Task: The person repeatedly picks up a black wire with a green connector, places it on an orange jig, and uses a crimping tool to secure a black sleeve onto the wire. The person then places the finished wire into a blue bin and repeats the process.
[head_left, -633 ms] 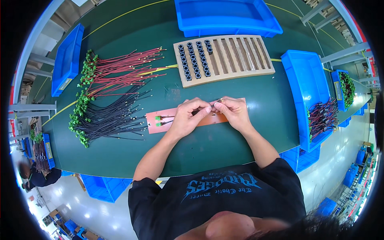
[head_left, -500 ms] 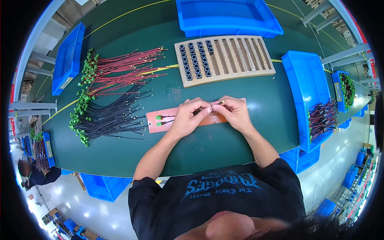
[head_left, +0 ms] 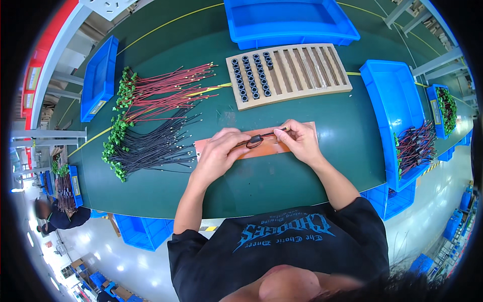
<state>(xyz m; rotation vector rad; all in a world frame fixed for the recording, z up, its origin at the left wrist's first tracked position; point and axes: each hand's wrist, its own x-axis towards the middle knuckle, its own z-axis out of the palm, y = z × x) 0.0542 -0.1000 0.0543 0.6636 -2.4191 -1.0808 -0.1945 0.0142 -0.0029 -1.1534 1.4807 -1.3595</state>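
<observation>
Pinching a wire (head_left: 261,138) between them, left hand (head_left: 221,151) and right hand (head_left: 301,141) hold its black ring (head_left: 256,139) (just between the fingers) above the counter (head_left: 282,181).

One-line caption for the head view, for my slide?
Both hands, left hand and right hand, hold a wire pair with black ring over an orange mat.

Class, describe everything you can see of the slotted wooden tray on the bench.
The wooden tray is a pale rectangular board with long parallel slots. It lies flat on the green bench, slightly angled, beyond both hands. Black rings fill the left slots in rows; the right slots look empty. No hand touches it.
</observation>
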